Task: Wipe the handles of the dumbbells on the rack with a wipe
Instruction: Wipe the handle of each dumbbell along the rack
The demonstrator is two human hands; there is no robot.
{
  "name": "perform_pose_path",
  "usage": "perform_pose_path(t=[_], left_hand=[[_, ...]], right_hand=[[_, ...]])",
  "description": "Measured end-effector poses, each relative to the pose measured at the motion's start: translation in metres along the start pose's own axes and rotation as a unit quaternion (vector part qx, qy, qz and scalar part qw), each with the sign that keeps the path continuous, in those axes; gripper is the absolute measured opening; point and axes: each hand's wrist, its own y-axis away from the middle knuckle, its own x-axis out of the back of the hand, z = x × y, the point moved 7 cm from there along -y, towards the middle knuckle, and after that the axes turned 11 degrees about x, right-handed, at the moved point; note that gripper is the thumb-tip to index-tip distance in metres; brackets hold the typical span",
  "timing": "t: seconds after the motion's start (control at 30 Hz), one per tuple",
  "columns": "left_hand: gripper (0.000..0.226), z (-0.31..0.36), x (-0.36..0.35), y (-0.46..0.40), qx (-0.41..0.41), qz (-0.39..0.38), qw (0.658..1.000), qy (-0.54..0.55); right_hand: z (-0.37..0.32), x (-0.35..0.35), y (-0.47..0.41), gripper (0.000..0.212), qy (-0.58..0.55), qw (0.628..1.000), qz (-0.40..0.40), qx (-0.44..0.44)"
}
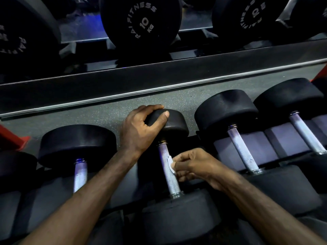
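Mid-wipe on one handle. Landmark: the middle dumbbell (169, 156), lying on the rack (292, 184) among its neighbours. Left hand (141, 128) is curled over its far head, steadying it. Right hand (192, 165) pinches a small white wipe (170, 164) against the right side of its knurled handle (168, 170), about midway along. Next move, likely: run the wipe along and around the bar (the underside looks awkward), then shift to the dumbbell just right of it (242, 152).
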Motion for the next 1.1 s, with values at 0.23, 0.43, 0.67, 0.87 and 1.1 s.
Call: perform_pose_path(t=[0.23,0.43,0.67,0.87,1.1], left_hand=[[0.041,0.0,0.0,0.0,0.0,0.0,1.0,0.008],[0.039,0.0,0.001,0.001,-0.001,0.008,1.0,0.006],[0.036,0.0,0.002,0.002,0.006,0.012,1.0,0.017],[0.034,-0.003,0.002,0.002,0.005,0.02,1.0,0.02],[0.035,-0.006,0.0,0.001,0.003,0.023,1.0,0.02]], right_hand=[[-0.012,-0.002,-0.011,0.013,-0.041,0.999,0.02,0.021],[-0.009,-0.003,0.008,0.011,0.029,0.994,-0.095,-0.054],[-0.008,-0.013,0.003,0.025,0.028,0.991,-0.118,-0.048],[-0.013,-0.005,-0.004,0.024,-0.014,0.998,-0.057,-0.016],[0.0,-0.016,0.011,0.03,0.053,0.986,-0.149,-0.06]])
